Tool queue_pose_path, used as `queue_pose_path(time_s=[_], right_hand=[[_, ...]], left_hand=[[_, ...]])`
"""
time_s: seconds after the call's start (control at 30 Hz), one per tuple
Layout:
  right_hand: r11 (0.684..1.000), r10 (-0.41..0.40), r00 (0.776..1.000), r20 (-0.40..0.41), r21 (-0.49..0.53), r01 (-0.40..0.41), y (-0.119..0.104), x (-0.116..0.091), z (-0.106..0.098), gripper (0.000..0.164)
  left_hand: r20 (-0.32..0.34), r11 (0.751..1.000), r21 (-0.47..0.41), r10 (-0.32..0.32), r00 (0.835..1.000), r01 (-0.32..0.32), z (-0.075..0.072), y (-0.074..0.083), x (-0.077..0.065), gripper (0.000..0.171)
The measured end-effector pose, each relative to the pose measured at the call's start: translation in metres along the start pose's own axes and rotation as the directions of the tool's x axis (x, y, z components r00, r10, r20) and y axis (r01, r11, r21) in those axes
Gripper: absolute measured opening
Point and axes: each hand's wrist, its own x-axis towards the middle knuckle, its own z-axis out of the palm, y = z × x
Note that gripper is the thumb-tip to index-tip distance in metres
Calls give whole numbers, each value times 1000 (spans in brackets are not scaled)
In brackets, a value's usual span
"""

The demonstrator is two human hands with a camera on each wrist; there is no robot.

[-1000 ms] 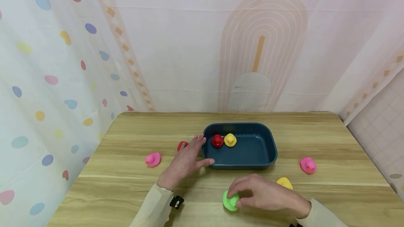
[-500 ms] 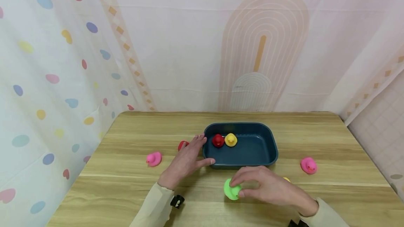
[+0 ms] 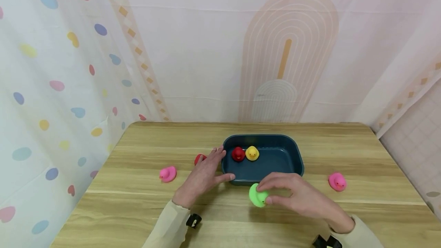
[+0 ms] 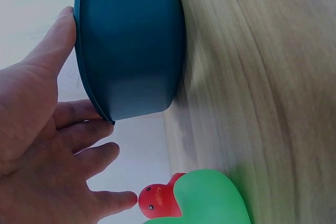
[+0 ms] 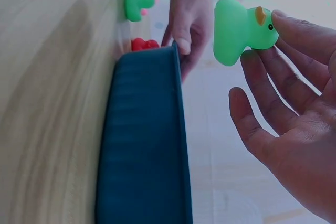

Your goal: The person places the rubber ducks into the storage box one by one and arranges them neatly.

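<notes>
Thumb and fingertips pinch a green rubber duck (image 3: 258,195) in my right hand (image 3: 299,194), raised off the table just in front of a dark blue tub (image 3: 265,182). The right wrist view shows this duck (image 5: 236,30) on its side, orange beak toward the fingertips. My left hand (image 3: 203,175) spreads its fingers along the tub's left end, thumb at the near rim. Inside the tub sit a red duck (image 3: 238,154) and a yellow duck (image 3: 252,153), side by side at the left. Another red duck (image 3: 200,159) is partly hidden behind the left hand.
A pink duck (image 3: 168,173) stands on the wooden table (image 3: 131,202) at left, another pink duck (image 3: 337,181) at right. In the left wrist view a second green duck (image 4: 210,198) overlaps the red one. A patterned curtain (image 3: 193,49) hangs behind the table.
My right hand has lifted the green duck off the table and carried it forward toward the tub's near side. The left hand keeps its place on the tub.
</notes>
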Motion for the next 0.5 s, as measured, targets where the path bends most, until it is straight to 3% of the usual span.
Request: queue_pose_path(time_s=[0.23, 0.5], right_hand=[[1000, -17, 997, -70, -25, 16, 2, 0, -11, 28], [995, 72, 990, -122, -60, -79, 1, 1, -22, 27]], left_hand=[[-7, 1000, -8, 2, 1000, -2, 1, 0, 0, 85], [-4, 1000, -17, -2, 1000, 2, 3, 0, 1, 85]])
